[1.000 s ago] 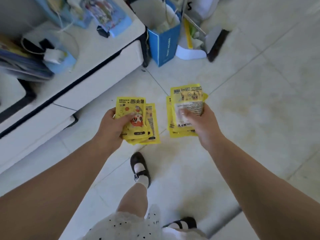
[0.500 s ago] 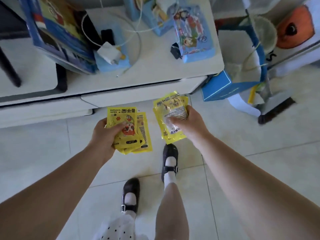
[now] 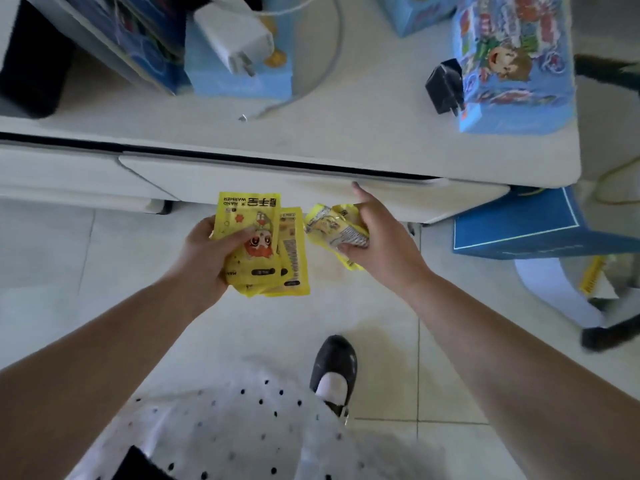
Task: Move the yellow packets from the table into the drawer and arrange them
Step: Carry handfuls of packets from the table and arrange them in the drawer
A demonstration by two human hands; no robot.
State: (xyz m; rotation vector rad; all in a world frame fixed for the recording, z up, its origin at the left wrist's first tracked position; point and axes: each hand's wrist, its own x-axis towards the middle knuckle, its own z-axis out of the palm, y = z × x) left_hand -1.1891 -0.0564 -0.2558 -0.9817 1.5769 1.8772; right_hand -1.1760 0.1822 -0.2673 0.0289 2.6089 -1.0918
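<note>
Right hand (image 3: 377, 237) has swung in to the closed drawer (image 3: 277, 187) under the desk's front edge, a finger stretched toward it, still clutching crumpled yellow packets (image 3: 334, 226). Left hand (image 3: 204, 254) grips its own stack (image 3: 258, 244). Drawer opening likely next.

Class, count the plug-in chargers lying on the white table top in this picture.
2. A white charger rests on the light blue box at left; a black charger lies beside the cartoon-printed box at right. Others may be hidden.
</note>
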